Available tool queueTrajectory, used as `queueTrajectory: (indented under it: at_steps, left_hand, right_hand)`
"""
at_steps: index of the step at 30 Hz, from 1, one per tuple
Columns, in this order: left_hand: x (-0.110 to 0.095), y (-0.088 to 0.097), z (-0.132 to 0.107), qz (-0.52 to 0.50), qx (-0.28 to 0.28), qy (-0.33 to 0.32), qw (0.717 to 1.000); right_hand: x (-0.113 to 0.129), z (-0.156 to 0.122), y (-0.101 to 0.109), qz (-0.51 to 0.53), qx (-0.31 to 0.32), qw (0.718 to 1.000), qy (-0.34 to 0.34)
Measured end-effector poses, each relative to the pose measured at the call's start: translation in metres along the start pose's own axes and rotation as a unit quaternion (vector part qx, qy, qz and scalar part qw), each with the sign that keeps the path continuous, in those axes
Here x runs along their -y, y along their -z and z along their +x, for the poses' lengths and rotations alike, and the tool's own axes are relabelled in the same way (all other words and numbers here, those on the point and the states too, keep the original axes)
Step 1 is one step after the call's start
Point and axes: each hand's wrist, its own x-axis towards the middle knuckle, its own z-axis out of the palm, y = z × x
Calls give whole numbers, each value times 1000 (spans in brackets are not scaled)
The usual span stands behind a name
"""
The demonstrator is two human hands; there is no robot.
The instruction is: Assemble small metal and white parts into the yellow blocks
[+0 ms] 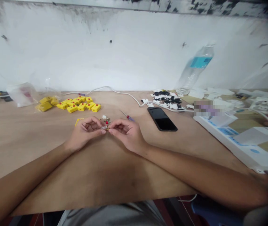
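Observation:
My left hand is closed in a pinch around a small silvery, clear-looking part above the wooden table. Close against it, my right hand pinches a tiny brass-coloured piece at the part's right end. Both pieces are too small to name surely. Just behind the fingertips lie a red button-like piece, some small metal bits and a white scrap. A yellow plastic piece is partly hidden by my left hand. A small screwdriver rests beyond my right hand.
Several yellow blocks with red dots lie at the back left, near bagged ones. A black phone, a pile of black and white parts, a plastic bottle, a white cable and a power strip are rightward.

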Motion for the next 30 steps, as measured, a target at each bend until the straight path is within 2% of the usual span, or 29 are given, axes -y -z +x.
queueTrajectory:
  at_steps: [16, 27, 30]
  left_hand:
    - [-1, -2, -2, 26, -46, -1, 999]
    - [-1, -3, -3, 84, -7, -97, 992]
    - [-1, -3, -3, 91, -15, -88, 992]
  right_hand:
    - [0, 1, 0, 23, 23, 999, -22]
    - [-1, 3, 1, 14, 32, 999, -23]
    - [-2, 3, 0, 4, 30, 999, -22]
